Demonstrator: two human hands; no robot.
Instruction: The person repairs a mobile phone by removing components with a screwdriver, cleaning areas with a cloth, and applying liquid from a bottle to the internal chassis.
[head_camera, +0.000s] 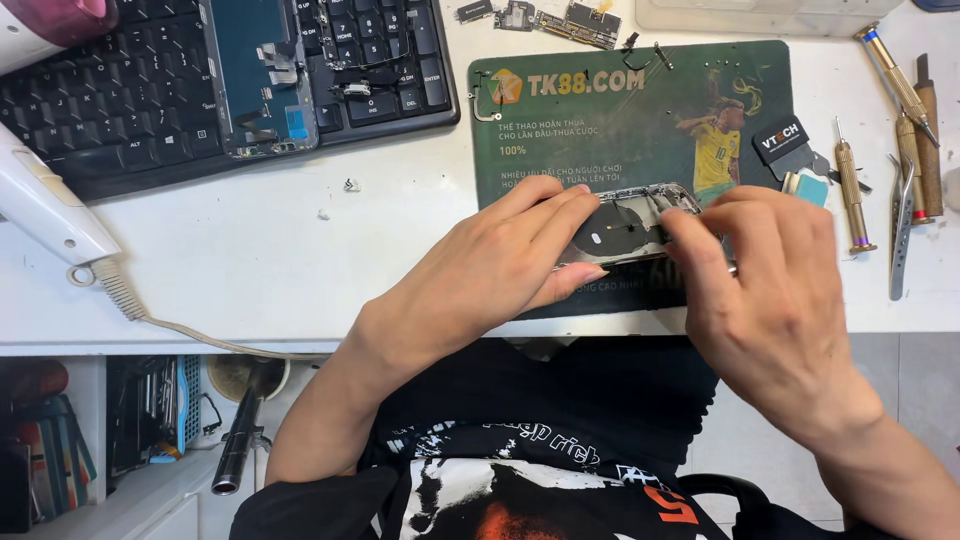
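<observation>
Two bare hands grip an opened phone housing (628, 226) lying on a dark green mat (620, 130). The left hand (500, 262) clamps its left edge; the right hand (765, 290) pinches its right end. Behind the mat's left side, a black keyboard (120, 95) holds a detached screen (258, 75).

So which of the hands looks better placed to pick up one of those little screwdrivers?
Probably the right hand: the screwdrivers lie just beyond it on the desk's right side, while the left hand rests on the opened phone, steadying it.
</observation>
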